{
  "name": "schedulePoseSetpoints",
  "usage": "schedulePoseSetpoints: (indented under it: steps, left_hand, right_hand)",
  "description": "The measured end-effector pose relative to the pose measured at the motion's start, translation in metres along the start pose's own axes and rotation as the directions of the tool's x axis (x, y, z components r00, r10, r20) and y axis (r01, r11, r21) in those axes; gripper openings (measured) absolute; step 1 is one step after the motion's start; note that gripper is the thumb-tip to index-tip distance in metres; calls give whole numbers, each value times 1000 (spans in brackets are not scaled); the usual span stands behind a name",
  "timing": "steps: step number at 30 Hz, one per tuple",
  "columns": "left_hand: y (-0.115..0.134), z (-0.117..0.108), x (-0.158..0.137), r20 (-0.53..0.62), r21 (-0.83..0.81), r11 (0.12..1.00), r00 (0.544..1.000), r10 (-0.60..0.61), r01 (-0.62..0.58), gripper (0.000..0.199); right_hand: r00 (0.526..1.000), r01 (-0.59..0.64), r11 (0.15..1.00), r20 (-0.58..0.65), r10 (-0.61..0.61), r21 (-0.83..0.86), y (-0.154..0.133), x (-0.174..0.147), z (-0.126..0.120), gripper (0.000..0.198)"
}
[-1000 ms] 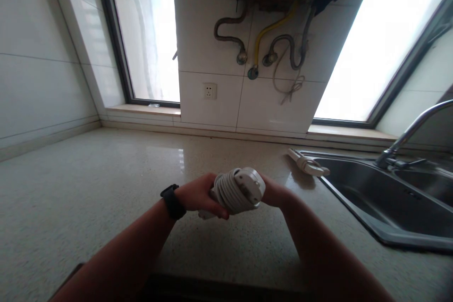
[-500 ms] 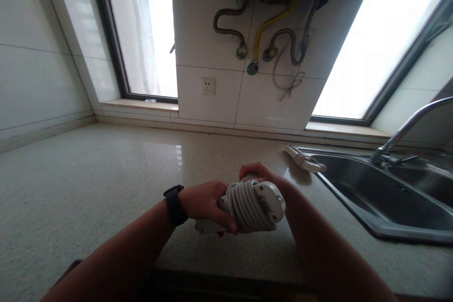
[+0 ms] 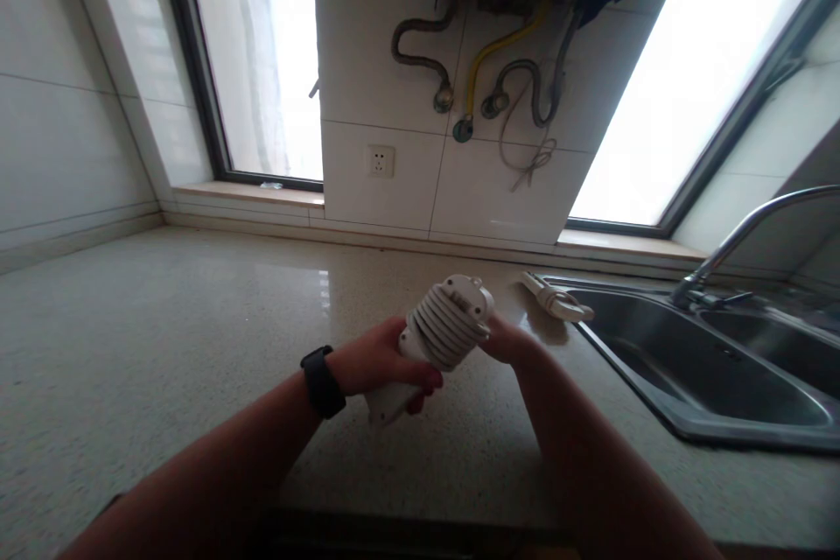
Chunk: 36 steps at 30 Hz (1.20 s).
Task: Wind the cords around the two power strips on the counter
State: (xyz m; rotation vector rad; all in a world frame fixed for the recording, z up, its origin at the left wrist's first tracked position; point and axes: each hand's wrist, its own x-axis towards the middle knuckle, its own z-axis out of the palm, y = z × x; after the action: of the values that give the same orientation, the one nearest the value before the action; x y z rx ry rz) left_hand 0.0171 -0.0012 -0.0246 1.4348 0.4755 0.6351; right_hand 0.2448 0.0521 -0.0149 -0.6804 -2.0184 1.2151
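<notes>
My left hand [image 3: 377,359], with a black watch on the wrist, is closed around a white power strip [image 3: 387,402]. Its thumb lies across the near side. White cord [image 3: 441,325] is wound in several tight turns around the strip's upper end, which tilts up and to the right. Behind that end is my right hand [image 3: 504,339]; the strip hides its fingers, so its grip does not show. The strip is held above the speckled countertop [image 3: 223,341].
A second white corded item [image 3: 557,301] lies by the steel sink [image 3: 656,385], which has a curved faucet [image 3: 741,241] on the right. On the tiled back wall are a socket [image 3: 381,161], hoses and a yellow pipe [image 3: 473,74]. Windows stand on both sides.
The corded end of the strip has swung upward and away from me, so the strip is steeper. My right hand's curled fingers, partly seen before, are now behind it. The view has shifted slightly.
</notes>
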Motion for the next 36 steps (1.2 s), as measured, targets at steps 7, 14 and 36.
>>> schedulePoseSetpoints:
  steps: [7, 14, 36]
  left_hand:
    - [3, 0, 0, -96, 69, 998, 995, 11, -5, 40]
    - [0, 0, 0, -110, 24, 999, 994, -29, 32, 44]
    - [-20, -43, 20, -598, 242, 970, 790, 131, 22, 53]
  right_hand:
    - [1000, 5, 997, 25, -7, 72, 20, 2, -4, 33]
    - [998, -44, 992, 46, 38, 118, 35, 1, -7, 36]
    - [976, 26, 994, -219, -3, 103, 45, 26, 41, 55]
